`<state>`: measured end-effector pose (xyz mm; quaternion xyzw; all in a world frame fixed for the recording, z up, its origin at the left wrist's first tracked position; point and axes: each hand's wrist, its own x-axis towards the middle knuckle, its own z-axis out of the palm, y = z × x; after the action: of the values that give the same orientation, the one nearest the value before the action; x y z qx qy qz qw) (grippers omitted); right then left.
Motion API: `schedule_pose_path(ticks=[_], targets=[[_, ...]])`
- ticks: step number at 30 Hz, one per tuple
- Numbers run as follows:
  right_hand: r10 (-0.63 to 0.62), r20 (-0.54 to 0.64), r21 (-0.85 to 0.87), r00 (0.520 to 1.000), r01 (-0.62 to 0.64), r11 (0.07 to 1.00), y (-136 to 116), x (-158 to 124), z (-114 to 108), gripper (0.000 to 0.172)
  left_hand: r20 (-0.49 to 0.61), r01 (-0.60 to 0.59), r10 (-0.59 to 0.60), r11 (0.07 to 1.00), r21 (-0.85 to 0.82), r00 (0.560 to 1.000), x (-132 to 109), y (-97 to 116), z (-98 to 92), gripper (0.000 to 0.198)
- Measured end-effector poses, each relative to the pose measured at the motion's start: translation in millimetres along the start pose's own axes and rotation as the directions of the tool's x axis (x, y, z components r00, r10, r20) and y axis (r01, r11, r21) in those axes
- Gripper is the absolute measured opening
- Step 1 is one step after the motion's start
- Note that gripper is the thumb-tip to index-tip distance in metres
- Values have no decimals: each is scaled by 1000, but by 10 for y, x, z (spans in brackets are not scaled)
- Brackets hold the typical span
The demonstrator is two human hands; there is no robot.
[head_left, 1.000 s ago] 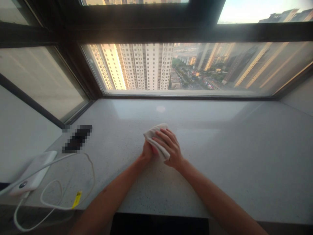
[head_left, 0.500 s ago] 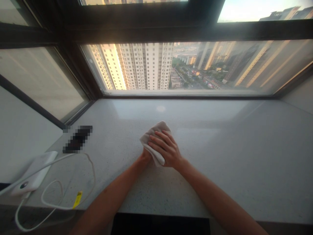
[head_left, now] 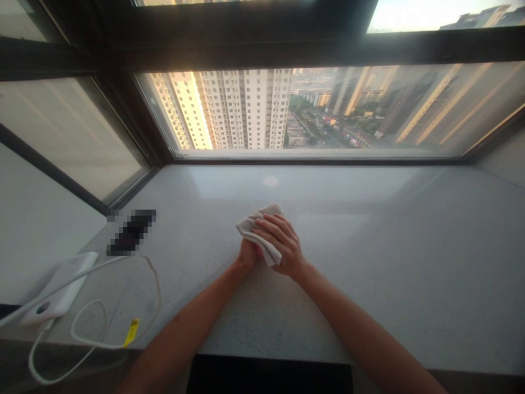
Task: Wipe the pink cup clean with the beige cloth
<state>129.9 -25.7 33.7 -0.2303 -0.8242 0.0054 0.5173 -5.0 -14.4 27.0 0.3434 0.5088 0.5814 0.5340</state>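
A crumpled white cloth (head_left: pixel 259 230) is bunched between my hands on a speckled pale stone window sill (head_left: pixel 348 295). My right hand (head_left: pixel 281 244) lies over the cloth, its fingers curled across the top. My left hand (head_left: pixel 247 254) presses in from below, and its fingers are hidden under the fold. Both hands hold the cloth close to the sill's surface, and I cannot tell whether it touches the stone.
A pixelated dark phone (head_left: pixel 132 232) lies on the sill to the left. Beyond it, a white power bank (head_left: pixel 57 285) sits at the near edge with a looped white cable (head_left: pixel 115 328) bearing a yellow tag (head_left: pixel 131 332). A dark-framed window (head_left: pixel 311 160) runs along the back.
The cloth is gathered tighter than half a second ago, and my right hand has shifted slightly toward me. The view has tilted a little.
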Motion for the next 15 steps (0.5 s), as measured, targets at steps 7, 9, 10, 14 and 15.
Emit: schedule_pose_path(ticks=[7,9,10,14,15], targets=[[375,-209,111,903,-359,927,-24,-30,86,47,52,-118,115,991,58,992,-7,16,37,53],[162,-89,15,983,-161,987,-53,-42,50,49,-11,-116,118,985,125,993,-45,-28,79,49],[53,-28,-21,998,-53,998,-56,-42,32,51,-47,-123,132,979,164,990,-67,-61,102,47],[-47,3,-39,999,47,998,-3,-15,4,53,-76,-299,362,856,421,929,-80,-170,136,43],[3,-31,-19,1000,-3,1000,11,-7,10,51,-46,-340,402,825,451,914,-56,-174,121,41]])
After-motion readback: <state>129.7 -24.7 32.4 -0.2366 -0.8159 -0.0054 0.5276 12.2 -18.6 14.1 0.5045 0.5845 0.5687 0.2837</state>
